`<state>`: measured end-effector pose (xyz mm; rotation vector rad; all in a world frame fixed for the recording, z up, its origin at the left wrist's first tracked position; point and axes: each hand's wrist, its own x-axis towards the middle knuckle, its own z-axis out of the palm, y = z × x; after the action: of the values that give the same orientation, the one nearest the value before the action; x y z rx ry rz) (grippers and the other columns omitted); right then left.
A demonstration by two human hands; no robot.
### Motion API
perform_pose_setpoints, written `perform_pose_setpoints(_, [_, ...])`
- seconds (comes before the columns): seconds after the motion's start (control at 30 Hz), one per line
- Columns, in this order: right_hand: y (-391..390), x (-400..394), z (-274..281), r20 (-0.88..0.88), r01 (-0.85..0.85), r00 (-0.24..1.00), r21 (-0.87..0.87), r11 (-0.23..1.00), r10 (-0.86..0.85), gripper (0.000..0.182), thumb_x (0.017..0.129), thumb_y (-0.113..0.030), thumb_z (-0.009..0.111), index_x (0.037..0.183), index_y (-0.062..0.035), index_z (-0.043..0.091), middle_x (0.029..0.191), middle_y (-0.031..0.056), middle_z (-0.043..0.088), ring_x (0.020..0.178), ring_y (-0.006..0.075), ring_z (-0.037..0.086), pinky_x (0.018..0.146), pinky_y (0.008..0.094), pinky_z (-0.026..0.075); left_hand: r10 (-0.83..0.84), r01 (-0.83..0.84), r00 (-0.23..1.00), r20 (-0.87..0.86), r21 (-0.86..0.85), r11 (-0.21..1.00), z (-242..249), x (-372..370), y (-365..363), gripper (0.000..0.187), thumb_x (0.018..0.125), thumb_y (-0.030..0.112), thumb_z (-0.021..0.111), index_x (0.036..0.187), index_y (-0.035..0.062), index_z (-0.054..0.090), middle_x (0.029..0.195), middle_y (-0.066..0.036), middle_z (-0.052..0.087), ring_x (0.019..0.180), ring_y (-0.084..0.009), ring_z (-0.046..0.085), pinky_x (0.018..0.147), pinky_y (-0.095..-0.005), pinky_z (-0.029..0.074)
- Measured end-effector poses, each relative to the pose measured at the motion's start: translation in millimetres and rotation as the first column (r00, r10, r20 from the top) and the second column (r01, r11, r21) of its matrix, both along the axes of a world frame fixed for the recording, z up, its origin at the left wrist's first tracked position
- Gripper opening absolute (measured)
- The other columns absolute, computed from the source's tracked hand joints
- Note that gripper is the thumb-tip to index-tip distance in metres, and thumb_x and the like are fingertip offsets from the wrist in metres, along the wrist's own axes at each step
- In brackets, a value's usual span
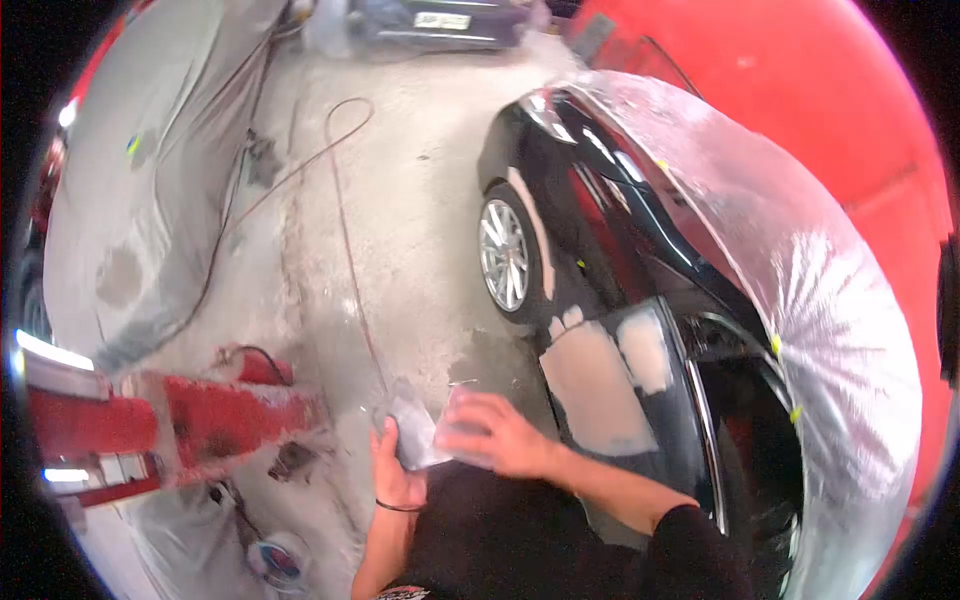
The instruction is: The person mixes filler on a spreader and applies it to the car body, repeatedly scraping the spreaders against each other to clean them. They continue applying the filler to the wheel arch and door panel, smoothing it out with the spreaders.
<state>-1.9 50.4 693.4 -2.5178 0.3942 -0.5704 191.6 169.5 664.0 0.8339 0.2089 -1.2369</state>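
Observation:
A grey, creased sheet (412, 432) that looks like sandpaper is held in front of my body. My left hand (392, 472) is closed on its left edge, thumb up along the face, and wears a dark band at the wrist. Over the sheet's right side lies my right hand (497, 437), fingers bent and blurred by motion, with a bit of the sheet showing past them. To the right stands a black car (600, 260) with a large patch of beige filler (600, 385) on its door. A smaller pale patch (645, 350) is beside it.
Clear plastic film (780, 260) covers the car's roof. On the left are a red lift arm (235, 420) and a vehicle under a grey cover (150, 220). A thin hose (345, 225) loops across the concrete floor. Another dark car (440, 25) stands at the back.

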Motion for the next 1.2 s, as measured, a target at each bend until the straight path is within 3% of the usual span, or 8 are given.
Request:
perform_pose_setpoints(0.17, [-14,-7,34,0.015,0.108,0.994,-0.059,0.992,-0.108,0.056,0.085,-0.012,0.075,0.139,-0.0252,0.071,0.142,0.0074,0.059,0.139,0.0359,0.053,0.115,0.0506,0.044,-0.323,0.202,0.932,-0.163,-0.506,0.838,25,35,-22,0.031,0.111,0.041,0.057,0.117,0.0122,0.065,0.087,0.0,0.068,0.076,-0.0179,0.069,0.065,-0.036,0.059])
perform_pose_setpoints(0.3, [-4,23,78,0.329,0.002,0.944,-0.016,1.0,0.004,0.062,0.08,-0.001,0.07,0.138,-0.0257,0.072,0.138,0.0102,0.064,0.133,0.0355,0.058,0.11,0.0491,0.049,-0.167,0.19,0.979,-0.115,0.246,0.95,85,-4,-95,0.032,0.112,0.045,0.054,0.116,0.0154,0.066,0.071,0.001,0.061,0.045,-0.0096,0.044,0.04,-0.0272,0.039])
perform_pose_setpoints(0.4, [-64,11,59,0.156,0.283,0.935,0.215,0.935,-0.319,0.041,0.098,-0.023,0.069,0.138,-0.0129,0.069,0.138,0.0149,0.062,0.134,0.0352,0.057,0.11,0.0485,0.049,-0.721,0.53,0.612,-0.326,-0.508,0.679,18,21,-108,0.032,0.111,0.042,0.056,0.118,0.0128,0.067,0.081,-0.002,0.066,0.064,-0.015,0.061,0.054,-0.0332,0.052])
perform_pose_setpoints(0.43, [-78,0,50,0.115,0.551,0.764,0.395,0.735,-0.635,0.039,0.111,-0.03,0.057,0.139,-0.0049,0.065,0.141,0.0173,0.062,0.133,0.034,0.058,0.111,0.0483,0.047,-0.831,0.54,0.503,-0.239,-0.664,0.517,18,20,-129,0.031,0.112,0.041,0.055,0.112,0.0116,0.066,0.09,-0.002,0.069,0.078,-0.0162,0.069,0.067,-0.0345,0.059])
perform_pose_setpoints(0.5, [-116,-16,37,-0.03,0.501,0.416,0.842,0.201,-0.909,0.044,0.115,-0.037,0.049,0.14,-0.0024,0.059,0.139,0.0171,0.064,0.121,0.0281,0.068,0.091,0.0438,0.061,-0.58,0.569,0.814,-0.019,-0.17,0.804,66,2,-166,0.03,0.112,0.036,0.057,0.123,0.0089,0.064,0.11,-0.005,0.069,0.098,-0.018,0.068,0.082,-0.037,0.059])
perform_pose_setpoints(0.63, [-134,-32,59,-0.303,0.09,0.401,0.952,-0.292,-0.864,0.034,0.11,-0.034,0.058,0.13,-0.0064,0.061,0.102,0.0086,0.073,0.08,0.0219,0.076,0.054,0.0368,0.062,-0.253,0.266,0.871,0.422,0.029,0.964,54,26,-264,0.046,0.11,0.031,0.063,0.144,0.0014,0.056,0.136,-0.007,0.064,0.123,-0.0163,0.06,0.105,-0.0345,0.049])
perform_pose_setpoints(0.73, [-129,-28,66,-0.312,-0.101,0.566,0.893,-0.439,-0.763,0.045,0.104,-0.037,0.068,0.138,-0.0084,0.059,0.12,0.0084,0.069,0.097,0.0227,0.072,0.07,0.0439,0.061,-0.099,0.17,0.751,0.652,-0.046,0.984,55,25,-317,0.046,0.112,0.03,0.06,0.146,0.0003,0.053,0.136,-0.006,0.063,0.124,-0.0161,0.057,0.108,-0.0338,0.046])
perform_pose_setpoints(1.2, [-169,13,65,-0.229,-0.543,-0.153,0.832,-0.112,-0.961,0.023,0.108,-0.022,0.063,0.124,-0.0063,0.066,0.106,0.0061,0.076,0.089,0.0168,0.076,0.075,0.0333,0.064,-0.454,0.677,0.697,0.555,-0.302,0.671,86,-76,-422,0.036,0.114,0.024,0.054,0.144,0.0027,0.052,0.133,-0.006,0.063,0.12,-0.015,0.059,0.106,-0.0335,0.048])
